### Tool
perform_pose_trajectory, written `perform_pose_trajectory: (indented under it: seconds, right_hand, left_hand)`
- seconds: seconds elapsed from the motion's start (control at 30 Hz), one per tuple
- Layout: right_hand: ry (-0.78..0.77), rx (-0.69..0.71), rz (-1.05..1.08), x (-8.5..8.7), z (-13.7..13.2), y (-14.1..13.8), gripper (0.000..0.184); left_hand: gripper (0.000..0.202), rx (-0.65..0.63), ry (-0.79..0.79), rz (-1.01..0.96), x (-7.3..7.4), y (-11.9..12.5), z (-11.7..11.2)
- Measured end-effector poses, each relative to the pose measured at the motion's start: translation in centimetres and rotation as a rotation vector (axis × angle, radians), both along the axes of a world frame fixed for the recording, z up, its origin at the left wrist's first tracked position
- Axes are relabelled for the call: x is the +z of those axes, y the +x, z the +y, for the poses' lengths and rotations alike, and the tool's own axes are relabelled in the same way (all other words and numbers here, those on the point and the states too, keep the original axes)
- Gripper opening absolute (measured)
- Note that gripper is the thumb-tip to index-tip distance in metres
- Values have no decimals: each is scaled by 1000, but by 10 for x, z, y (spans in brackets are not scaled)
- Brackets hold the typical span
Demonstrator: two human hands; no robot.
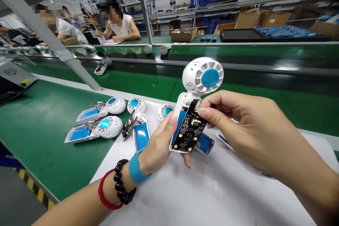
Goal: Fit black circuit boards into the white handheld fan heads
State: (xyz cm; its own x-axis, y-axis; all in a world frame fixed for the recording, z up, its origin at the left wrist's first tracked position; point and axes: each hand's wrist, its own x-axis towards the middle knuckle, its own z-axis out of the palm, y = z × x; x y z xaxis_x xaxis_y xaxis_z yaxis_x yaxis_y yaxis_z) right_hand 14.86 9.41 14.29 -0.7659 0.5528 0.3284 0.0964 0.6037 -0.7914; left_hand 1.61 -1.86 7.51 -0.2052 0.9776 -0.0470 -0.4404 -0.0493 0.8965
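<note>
A small white hand fan (202,77) with a blue hub is held up above the white sheet (212,190). My left hand (159,144) grips its open handle from below, where a blue battery shows. A black circuit board (189,130) lies on the handle. My right hand (238,127) pinches the board's upper edge between thumb and fingers.
Several more open fans (106,127) with blue batteries lie on the green bench (39,123) and sheet to the left. A green conveyor belt (265,88) runs behind. Two people sit at the far left. Cardboard boxes (184,34) and a black tray (241,35) stand beyond.
</note>
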Motion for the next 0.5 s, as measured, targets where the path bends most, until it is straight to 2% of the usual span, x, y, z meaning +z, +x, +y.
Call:
perform_pose_trajectory:
  seconds: [0.17, 0.27, 0.4, 0.5]
  right_hand:
    - [-60, 11, 37, -1, -2, -3, 20]
    - [-38, -10, 37, -1, -4, -3, 20]
    - [104, -46, 7, 1, -6, -1, 20]
    - [234, -36, 11, 3, -10, 1, 19]
  left_hand:
    - [61, -18, -4, 26, -4, -2, -1]
    - [56, -26, 10, 53, -4, -3, -1]
    - [49, -16, 33, 110, -3, -4, -2]
    - [53, -5, 38, 146, -1, -3, -5]
